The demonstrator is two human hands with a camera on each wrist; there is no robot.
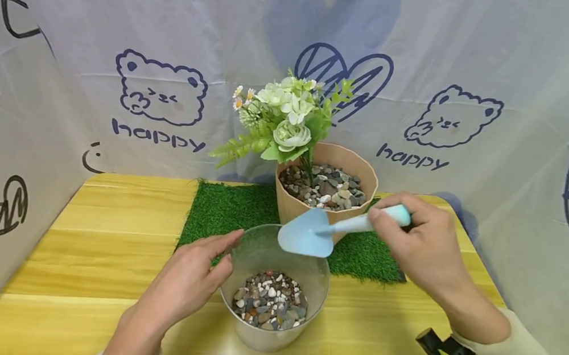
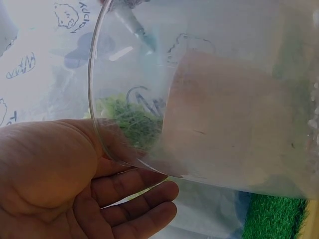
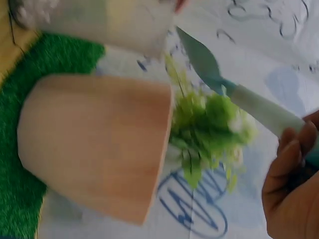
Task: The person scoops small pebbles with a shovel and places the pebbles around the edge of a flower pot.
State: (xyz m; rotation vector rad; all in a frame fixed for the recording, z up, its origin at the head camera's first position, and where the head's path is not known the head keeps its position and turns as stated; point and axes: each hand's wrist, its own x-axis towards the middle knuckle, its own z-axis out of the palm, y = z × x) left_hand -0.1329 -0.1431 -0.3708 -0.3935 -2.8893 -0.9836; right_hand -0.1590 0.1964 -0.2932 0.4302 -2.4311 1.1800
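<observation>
A clear plastic bucket (image 1: 271,339), partly filled with mixed pebbles (image 1: 273,299), stands near the front of the table. My left hand (image 1: 195,272) holds its left rim; in the left wrist view several loosely bent fingers (image 2: 144,204) lie beside the wall. My right hand (image 1: 424,242) grips the pale handle of a light-blue trowel (image 1: 310,234) above the bucket's far right rim. No pebbles show on its blade. Just behind is a peach-coloured flowerpot (image 3: 94,144) with pebbles inside and a bunch of white flowers and green leaves (image 1: 290,118) standing in them.
The pot stands on a green artificial-grass mat (image 1: 230,209), which lies across the wooden table (image 1: 81,261). A white curtain (image 1: 238,19) with blue bear and heart drawings hangs at the back and both sides. Black wrist-camera mounts (image 1: 445,348) sit by the sleeves.
</observation>
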